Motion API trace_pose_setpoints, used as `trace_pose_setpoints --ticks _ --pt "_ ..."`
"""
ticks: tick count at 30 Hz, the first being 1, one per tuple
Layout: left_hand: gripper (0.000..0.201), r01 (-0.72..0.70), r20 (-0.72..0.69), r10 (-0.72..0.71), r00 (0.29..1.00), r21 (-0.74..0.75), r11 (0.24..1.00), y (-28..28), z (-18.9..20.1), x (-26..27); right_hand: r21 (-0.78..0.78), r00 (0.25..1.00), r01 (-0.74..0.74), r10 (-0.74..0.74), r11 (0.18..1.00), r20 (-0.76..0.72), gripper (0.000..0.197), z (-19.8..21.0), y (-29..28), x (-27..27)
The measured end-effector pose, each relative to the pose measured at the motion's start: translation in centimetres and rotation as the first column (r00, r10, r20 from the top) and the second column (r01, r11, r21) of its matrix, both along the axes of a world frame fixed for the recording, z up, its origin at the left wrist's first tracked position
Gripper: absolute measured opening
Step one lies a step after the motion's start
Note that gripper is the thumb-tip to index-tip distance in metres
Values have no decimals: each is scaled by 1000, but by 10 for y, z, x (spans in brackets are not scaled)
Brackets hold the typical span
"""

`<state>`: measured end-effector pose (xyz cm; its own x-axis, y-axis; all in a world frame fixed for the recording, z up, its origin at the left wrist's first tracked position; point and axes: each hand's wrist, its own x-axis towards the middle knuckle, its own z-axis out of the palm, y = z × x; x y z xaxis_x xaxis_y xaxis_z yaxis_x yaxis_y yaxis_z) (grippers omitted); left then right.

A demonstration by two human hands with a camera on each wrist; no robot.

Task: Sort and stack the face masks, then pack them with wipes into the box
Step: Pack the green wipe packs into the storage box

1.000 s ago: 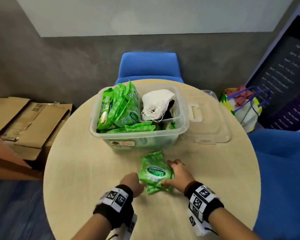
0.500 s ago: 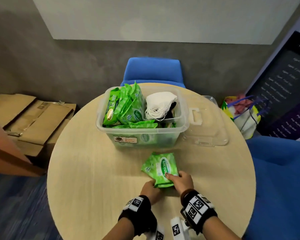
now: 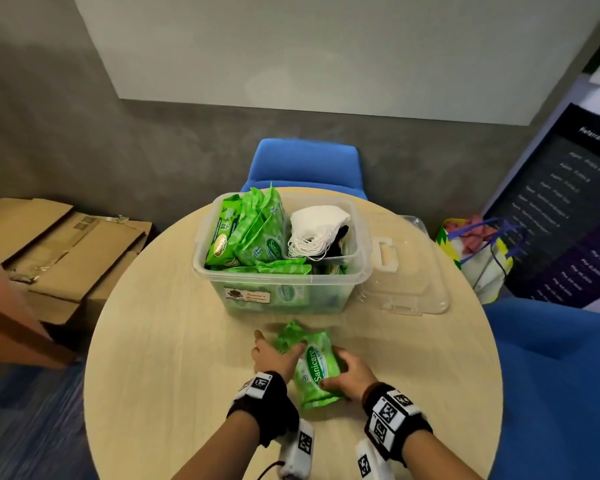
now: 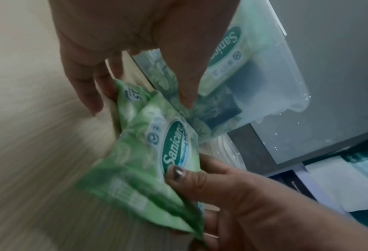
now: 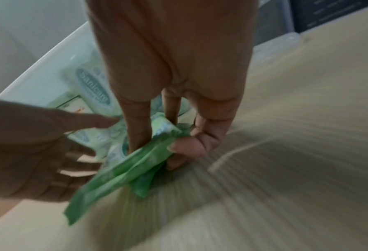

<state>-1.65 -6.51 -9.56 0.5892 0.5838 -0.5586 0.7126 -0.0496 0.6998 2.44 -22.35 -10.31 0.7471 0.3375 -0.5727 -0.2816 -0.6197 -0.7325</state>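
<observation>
Gathering loose wipe packs (image 3: 315,368) on the counter (image 3: 160,358), just in front of the box (image 3: 284,271), likely squaring them into one bundle for a single lift. Right hand (image 3: 349,377) pinching the near end of the packs, thumb on top, fingers curled beneath. Left hand (image 3: 274,356) spread, fingers straight, pressing the far left edge to keep the packs together. Sitting in the box already: more wipes on the left, white masks (image 3: 317,230) stacked in the right compartment. Lid (image 3: 409,271) lying beside the box, keeping the opening free.
</observation>
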Motion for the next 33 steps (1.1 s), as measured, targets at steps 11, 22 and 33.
trace_pose_setpoints --ticks 11,22,33 --pt "73 173 77 -156 985 -351 920 21 -12 -5 4 992 -35 34 999 122 69 -8 -15 -13" --pt "51 548 573 -290 767 -349 760 24 109 -25 504 976 34 -137 863 169 55 125 -38 -18" --pt "34 710 -269 -803 531 658 249 71 166 118 1 537 -132 70 991 840 58 240 -38 80"
